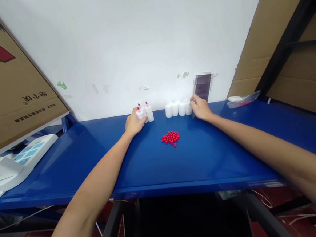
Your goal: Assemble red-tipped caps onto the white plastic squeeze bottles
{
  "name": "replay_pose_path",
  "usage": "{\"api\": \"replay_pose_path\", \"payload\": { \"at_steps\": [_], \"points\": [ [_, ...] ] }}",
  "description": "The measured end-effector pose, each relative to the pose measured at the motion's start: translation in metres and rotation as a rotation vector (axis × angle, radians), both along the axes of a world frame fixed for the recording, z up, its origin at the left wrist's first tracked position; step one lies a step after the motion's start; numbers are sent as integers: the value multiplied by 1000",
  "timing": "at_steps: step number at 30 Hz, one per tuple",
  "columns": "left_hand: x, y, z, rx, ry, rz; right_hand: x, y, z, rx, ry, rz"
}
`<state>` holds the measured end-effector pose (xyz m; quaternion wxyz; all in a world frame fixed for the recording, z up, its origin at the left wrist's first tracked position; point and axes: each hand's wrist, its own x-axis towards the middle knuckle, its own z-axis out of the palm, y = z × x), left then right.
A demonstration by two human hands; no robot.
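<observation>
My left hand (133, 123) is curled round a small white bottle with a red cap (140, 113) at the back of the blue table (96, 163). A second red-capped bottle (149, 112) stands just to its right. My right hand (200, 108) rests with bent fingers against the right end of a row of several uncapped white bottles (177, 108) near the wall. A pile of several small red caps (171, 138) lies on the table between my hands, a little nearer to me.
A dark phone (202, 88) leans on the white wall behind my right hand. A white weighing scale (16, 162) sits at the table's left end under a cardboard box (10, 82). A clear bag (242, 99) lies far right, beside brown cardboard and a black shelf frame.
</observation>
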<state>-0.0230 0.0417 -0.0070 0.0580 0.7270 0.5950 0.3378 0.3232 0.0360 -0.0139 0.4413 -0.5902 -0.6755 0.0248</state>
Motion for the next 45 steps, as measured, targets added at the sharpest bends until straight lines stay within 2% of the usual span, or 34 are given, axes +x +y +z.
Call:
{"api": "replay_pose_path", "payload": {
  "at_steps": [4, 11, 16, 19, 22, 28, 31, 34, 36, 37, 39, 43, 45],
  "points": [
    [1, -1, 1, -23, 6, -4, -13, -8, 3, 45, -71, 38],
    [-4, 0, 11, -139, 55, 63, -30, -20, 6, 130, -106, 251],
    [-8, 2, 12, -212, 94, 57, -36, -25, 8, 176, -222, 328],
    [-8, 4, 10, -191, 108, -3, -44, -30, 9, 145, -267, 355],
    [-8, 5, 7, -159, 112, -39, -57, -34, 10, 87, -214, 382],
    [-8, 2, 5, -133, 100, -16, -80, -38, 11, -50, -95, 469],
    [-8, -2, 10, 35, 34, 31, -84, -39, 11, -54, -99, 464],
    [-5, -10, 22, 420, -165, 60, -85, -41, 14, -76, -74, 472],
    [2, -19, 32, 626, -276, -21, -87, -43, 17, -118, -48, 481],
    [7, -25, 37, 678, -294, -94, -88, -44, 18, -134, -34, 479],
    [22, -39, 42, 700, -200, -305, -91, -46, 18, -134, -7, 460],
    [55, -72, 39, 597, 160, -707, -95, -46, 17, -119, 50, 467],
    [67, -82, 35, 491, 341, -807, -95, -46, 15, -150, 89, 487]
  ]
}}
